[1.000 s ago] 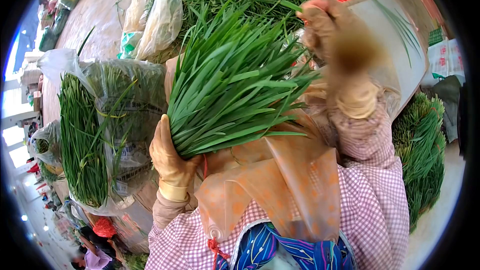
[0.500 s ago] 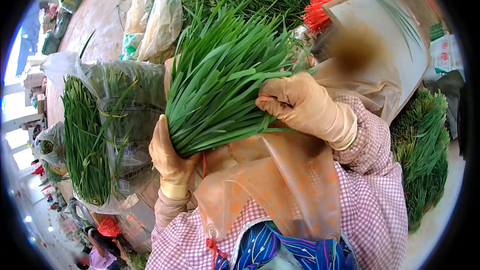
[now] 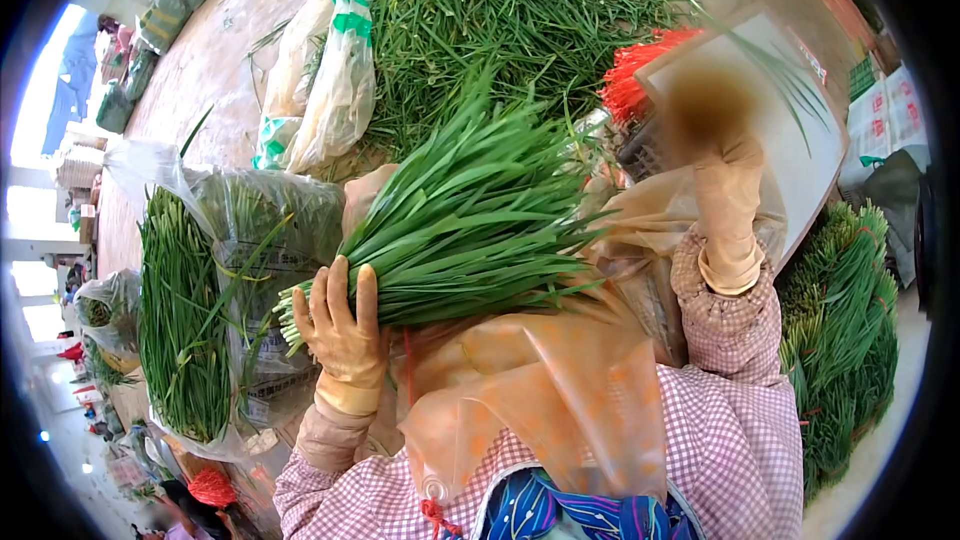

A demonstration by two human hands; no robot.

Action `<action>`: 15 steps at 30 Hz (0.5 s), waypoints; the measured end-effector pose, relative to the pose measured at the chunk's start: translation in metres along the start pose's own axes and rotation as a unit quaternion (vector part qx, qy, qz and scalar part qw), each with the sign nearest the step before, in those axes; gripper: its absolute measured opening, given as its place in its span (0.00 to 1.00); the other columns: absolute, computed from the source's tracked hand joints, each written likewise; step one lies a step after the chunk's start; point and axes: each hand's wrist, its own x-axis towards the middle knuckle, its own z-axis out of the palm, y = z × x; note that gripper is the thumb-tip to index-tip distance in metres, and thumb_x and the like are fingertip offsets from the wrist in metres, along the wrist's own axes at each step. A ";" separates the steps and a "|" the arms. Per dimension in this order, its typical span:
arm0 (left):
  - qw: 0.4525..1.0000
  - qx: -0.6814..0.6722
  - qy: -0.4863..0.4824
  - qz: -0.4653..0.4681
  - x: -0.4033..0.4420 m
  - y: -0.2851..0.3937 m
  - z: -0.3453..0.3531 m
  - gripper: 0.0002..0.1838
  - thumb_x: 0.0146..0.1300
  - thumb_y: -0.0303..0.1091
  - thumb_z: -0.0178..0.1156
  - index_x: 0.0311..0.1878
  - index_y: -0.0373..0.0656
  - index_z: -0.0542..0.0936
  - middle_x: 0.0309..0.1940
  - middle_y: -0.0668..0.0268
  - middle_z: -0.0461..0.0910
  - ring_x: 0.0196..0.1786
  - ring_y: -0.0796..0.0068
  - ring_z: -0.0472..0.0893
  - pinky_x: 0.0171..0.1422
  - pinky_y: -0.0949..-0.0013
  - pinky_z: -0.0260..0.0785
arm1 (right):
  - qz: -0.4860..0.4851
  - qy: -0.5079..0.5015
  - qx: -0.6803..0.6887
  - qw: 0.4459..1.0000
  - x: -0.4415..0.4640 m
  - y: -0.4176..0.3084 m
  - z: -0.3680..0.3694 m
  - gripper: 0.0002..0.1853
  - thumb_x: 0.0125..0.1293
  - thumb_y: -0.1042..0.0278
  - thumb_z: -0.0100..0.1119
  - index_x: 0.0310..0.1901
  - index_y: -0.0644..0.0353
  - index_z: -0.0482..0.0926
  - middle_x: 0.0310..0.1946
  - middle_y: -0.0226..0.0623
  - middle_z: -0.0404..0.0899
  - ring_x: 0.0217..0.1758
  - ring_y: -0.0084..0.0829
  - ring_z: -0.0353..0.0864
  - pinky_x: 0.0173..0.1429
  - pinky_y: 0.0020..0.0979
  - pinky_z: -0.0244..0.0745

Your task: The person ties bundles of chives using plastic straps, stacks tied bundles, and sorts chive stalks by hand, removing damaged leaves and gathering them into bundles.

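Note:
A thick bunch of green garlic chives (image 3: 480, 210) lies across my lap, pale cut ends to the left and leaf tips fanning right. My gloved left hand (image 3: 342, 330) grips it near the stem ends, fingers and thumb pointing up against the stalks. My gloved right hand (image 3: 728, 180) is off the bunch, reaching over the white board (image 3: 800, 120). A brown blurred spot covers its fingers, so what they do is hidden. Just left of that hand sits a bundle of red ties (image 3: 640, 70).
A big heap of loose leaves (image 3: 500, 20) covers the floor ahead, beside plastic bags with green tape (image 3: 340, 80). Bagged chives (image 3: 185, 320) stand at left; tied bundles (image 3: 845, 350) are stacked at right. A plastic apron (image 3: 540, 380) covers my lap.
My right hand has left the leaves and moved up and right to the board. The left hand has turned, and the stem ends now show beyond its fingers. The view has shifted slightly.

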 end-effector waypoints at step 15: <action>0.894 -0.385 -0.090 -0.209 -0.075 0.019 -0.034 0.16 0.50 0.33 0.68 0.43 0.40 0.80 0.33 0.60 0.81 0.38 0.59 0.80 0.45 0.62 0.71 | -0.139 -0.547 -0.046 0.824 -0.043 0.030 0.152 0.48 0.46 0.63 0.73 0.70 0.52 0.58 0.64 0.44 0.66 0.68 0.45 0.64 0.72 0.43 0.55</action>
